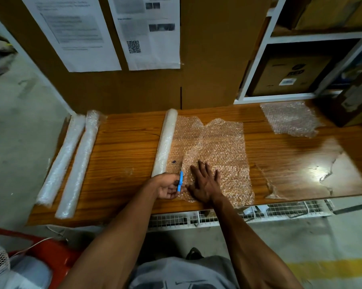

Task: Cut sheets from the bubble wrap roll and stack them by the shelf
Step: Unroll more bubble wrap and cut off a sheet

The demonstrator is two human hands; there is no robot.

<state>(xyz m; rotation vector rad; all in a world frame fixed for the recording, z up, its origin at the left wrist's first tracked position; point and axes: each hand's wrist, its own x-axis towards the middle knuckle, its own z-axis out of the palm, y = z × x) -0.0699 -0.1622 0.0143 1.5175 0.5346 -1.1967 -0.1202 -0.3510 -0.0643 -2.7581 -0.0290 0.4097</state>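
A bubble wrap roll [166, 142] lies across the wooden table [123, 147], with a length of wrap [217, 147] unrolled to its right. My left hand [169, 185] grips a cutter with a blue handle [180, 181], its blade pointing away along the wrap just right of the roll. My right hand [205, 182] presses flat on the unrolled wrap near the front edge, fingers spread. Cut bubble wrap sheets [290, 119] lie at the back right of the table, beside the white shelf [257, 59].
Two more rolls [71, 159] lie along the table's left end. A cardboard wall with taped papers [146, 32] stands behind. Boxes [288, 76] fill the shelf, and another box [351, 101] stands at the far right. Clear film [301, 172] covers the table's right part. A red object [50, 253] is at lower left.
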